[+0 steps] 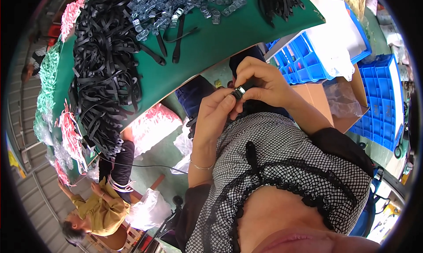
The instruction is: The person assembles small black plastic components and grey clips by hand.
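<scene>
The person's black-and-white top (282, 143) spreads just below the left hand (211, 114) and right hand (267, 83), which together pinch a small dark piece (239, 92) between fingertips. Beyond them, the green table (205, 46) carries black straps (103, 63) and clear plastic pieces (165, 8).

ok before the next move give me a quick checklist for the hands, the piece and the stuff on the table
1. Left hand gripping the small dark piece: ok, thumb and fingers pinch it.
2. Right hand at the same piece: ok.
3. Piece's parts fully joined: cannot tell, fingers cover some of it.
4. Black straps all in one heap: not ok, a few lie apart.
5. Clear buckles on the green table: ok, heaped.
</scene>
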Motion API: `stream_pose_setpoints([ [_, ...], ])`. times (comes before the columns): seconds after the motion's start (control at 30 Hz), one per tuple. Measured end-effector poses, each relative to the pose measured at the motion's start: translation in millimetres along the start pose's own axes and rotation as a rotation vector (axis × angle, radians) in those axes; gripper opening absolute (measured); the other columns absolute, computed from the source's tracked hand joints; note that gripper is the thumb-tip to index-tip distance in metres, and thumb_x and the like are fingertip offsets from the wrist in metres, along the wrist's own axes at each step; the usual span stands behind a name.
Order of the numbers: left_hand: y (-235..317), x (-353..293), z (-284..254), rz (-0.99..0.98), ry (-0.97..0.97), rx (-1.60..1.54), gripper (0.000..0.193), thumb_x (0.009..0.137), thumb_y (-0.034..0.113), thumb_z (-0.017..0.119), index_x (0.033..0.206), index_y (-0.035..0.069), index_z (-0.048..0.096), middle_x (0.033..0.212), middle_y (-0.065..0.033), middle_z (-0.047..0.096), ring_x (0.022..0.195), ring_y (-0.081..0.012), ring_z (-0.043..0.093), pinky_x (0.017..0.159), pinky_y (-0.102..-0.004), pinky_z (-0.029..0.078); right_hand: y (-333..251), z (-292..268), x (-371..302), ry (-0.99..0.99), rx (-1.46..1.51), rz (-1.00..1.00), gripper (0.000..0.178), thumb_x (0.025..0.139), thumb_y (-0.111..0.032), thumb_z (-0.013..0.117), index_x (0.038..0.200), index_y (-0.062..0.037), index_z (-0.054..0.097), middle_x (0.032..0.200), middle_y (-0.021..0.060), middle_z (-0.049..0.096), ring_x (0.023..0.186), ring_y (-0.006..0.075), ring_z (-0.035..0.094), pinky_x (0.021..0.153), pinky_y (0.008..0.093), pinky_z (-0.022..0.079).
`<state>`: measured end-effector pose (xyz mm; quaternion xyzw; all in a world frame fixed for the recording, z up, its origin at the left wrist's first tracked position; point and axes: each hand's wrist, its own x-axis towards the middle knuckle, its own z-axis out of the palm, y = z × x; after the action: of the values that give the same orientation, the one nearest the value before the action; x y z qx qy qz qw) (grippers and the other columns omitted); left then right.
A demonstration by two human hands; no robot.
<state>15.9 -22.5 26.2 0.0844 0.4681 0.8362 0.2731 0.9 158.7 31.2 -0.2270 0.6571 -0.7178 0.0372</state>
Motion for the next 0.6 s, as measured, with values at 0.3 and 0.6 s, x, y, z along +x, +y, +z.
stream_pose_setpoints([
  [0.3,43.3,-21.7,-19.9,-0.137,0.041,0.424,0.022,0.084,0.009,0.053,0.103,-0.001,0.054,0.082,-0.0040,0.059,0.068,-0.0067,0.053,0.057,-0.0185,0.042,-30.5,-38.1,3.1,-0.058,-0.496,-0.121,0.020,0.068,-0.007,0.069,0.085,-0.0030,0.059,0.082,0.0065,0.053,0.074,0.0172,0.054,0.063,0.0273,0.044],
  [0.6,-42.6,-80.9,-119.6,-0.533,-0.109,1.273,0.016,0.078,0.011,0.058,0.091,0.004,0.056,0.077,-0.0097,0.063,0.069,-0.0183,0.061,0.062,-0.0290,0.047,58.9,-28.6,-70.4,-0.499,-1.059,0.129,0.023,0.072,-0.022,0.066,0.087,-0.0059,0.059,0.080,0.0099,0.056,0.074,0.0229,0.058,0.064,0.0339,0.046],
])
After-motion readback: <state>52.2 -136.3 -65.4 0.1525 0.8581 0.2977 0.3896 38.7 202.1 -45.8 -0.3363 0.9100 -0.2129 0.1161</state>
